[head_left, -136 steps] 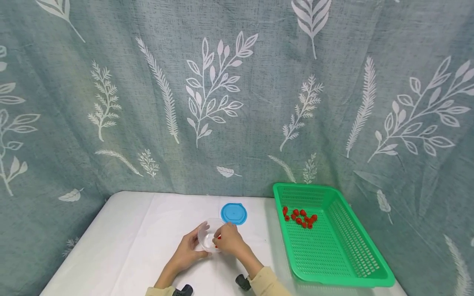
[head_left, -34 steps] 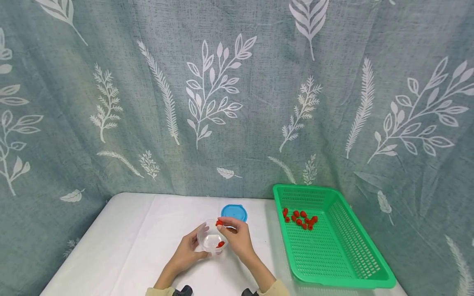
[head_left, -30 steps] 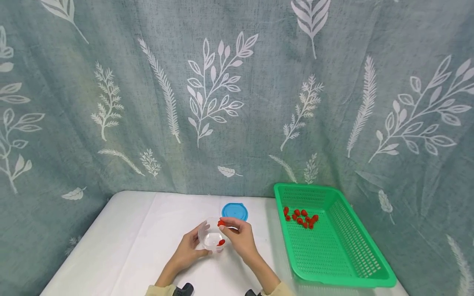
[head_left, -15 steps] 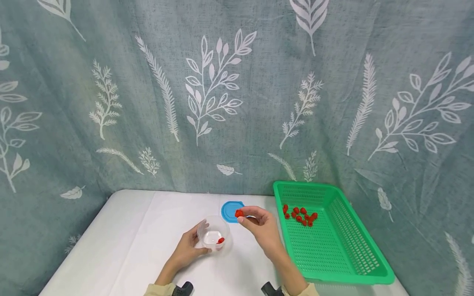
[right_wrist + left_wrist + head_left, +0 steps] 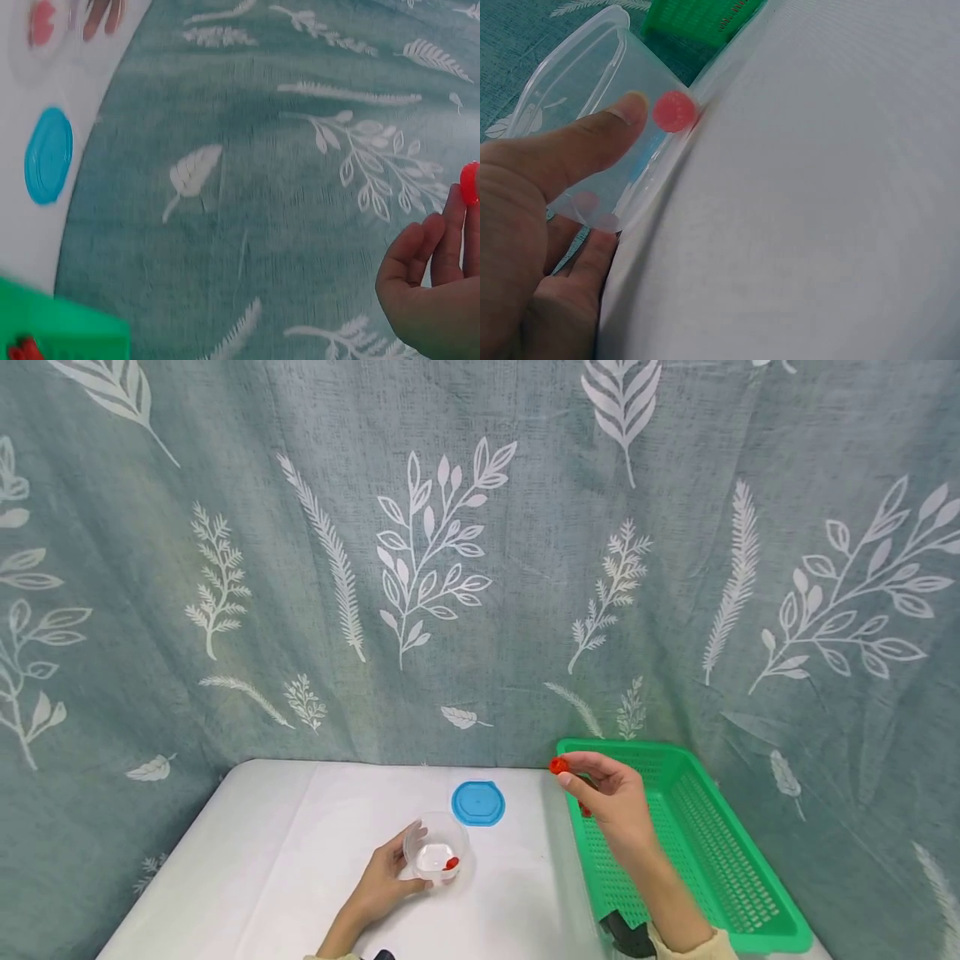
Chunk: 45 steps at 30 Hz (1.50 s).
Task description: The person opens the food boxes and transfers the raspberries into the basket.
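My left hand (image 5: 381, 878) grips a clear plastic container (image 5: 431, 839) from its left side, thumb in front. A small red raspberry (image 5: 451, 863) lies at the bottom of the container; its bumpy surface shows through the wall in the left wrist view. Between thumb and fingers my right hand (image 5: 615, 797) pinches another raspberry (image 5: 558, 766), raised by the left rim of the green basket (image 5: 757, 852). In the right wrist view this held raspberry (image 5: 469, 184) is cut off by the frame's edge. My right hand hides most of the berries in the basket.
A blue lid (image 5: 478, 802) lies flat on the white tabletop (image 5: 262, 852), behind the container. One red berry (image 5: 585, 810) in the basket shows beside my right hand. A leaf-patterned curtain (image 5: 495, 693) hangs behind the table.
My right hand has lifted a raspberry out of the container and carried it rightward to the basket's left rim. The left hand and container stay in place.
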Available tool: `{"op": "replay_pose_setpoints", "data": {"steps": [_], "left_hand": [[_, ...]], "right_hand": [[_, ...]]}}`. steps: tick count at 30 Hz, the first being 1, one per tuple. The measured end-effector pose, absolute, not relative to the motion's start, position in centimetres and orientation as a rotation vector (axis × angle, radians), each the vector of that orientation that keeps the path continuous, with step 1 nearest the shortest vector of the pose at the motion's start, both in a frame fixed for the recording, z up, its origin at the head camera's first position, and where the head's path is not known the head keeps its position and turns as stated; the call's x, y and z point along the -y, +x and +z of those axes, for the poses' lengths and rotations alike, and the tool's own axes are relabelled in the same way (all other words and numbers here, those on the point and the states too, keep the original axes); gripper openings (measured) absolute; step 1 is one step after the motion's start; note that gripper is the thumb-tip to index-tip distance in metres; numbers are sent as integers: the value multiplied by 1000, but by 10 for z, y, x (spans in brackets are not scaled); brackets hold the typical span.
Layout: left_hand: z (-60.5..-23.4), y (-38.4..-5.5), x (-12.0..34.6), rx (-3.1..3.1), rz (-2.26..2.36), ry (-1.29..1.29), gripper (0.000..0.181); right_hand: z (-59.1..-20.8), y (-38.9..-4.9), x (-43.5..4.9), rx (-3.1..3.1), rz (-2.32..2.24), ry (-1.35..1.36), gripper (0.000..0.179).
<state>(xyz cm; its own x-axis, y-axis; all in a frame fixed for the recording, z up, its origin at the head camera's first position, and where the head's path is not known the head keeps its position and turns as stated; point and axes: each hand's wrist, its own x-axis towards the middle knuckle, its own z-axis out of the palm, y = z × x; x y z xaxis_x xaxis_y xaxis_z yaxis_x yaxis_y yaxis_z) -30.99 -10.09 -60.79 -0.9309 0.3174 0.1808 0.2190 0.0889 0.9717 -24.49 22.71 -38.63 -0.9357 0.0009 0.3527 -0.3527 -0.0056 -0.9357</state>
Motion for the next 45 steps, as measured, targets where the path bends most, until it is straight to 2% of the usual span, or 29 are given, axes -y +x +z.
{"op": "replay_pose_setpoints", "data": {"steps": [4, 9, 16, 20, 31, 45], "left_hand": [[-609, -307, 100, -2266, 1998, 567, 99], [-608, -308, 99, -2257, 2002, 572, 99], [-607, -311, 98, -2269, 2001, 561, 99], [-607, -311, 97, -2281, 1993, 569, 100], [-609, -310, 98, -2264, 2014, 556, 99], [-607, -310, 97, -2249, 2023, 547, 100]], "right_hand": [[-380, -255, -247, 2065, 1941, 309, 21], [-385, -281, -273, 2099, 1812, 173, 31], [-413, -321, -308, 2173, 1738, -8, 48], [-434, -340, -328, 2306, 1661, -79, 51], [-492, -374, -363, 2585, 1410, -12, 30], [-521, -375, -404, 2631, 1192, -192, 21]]}}
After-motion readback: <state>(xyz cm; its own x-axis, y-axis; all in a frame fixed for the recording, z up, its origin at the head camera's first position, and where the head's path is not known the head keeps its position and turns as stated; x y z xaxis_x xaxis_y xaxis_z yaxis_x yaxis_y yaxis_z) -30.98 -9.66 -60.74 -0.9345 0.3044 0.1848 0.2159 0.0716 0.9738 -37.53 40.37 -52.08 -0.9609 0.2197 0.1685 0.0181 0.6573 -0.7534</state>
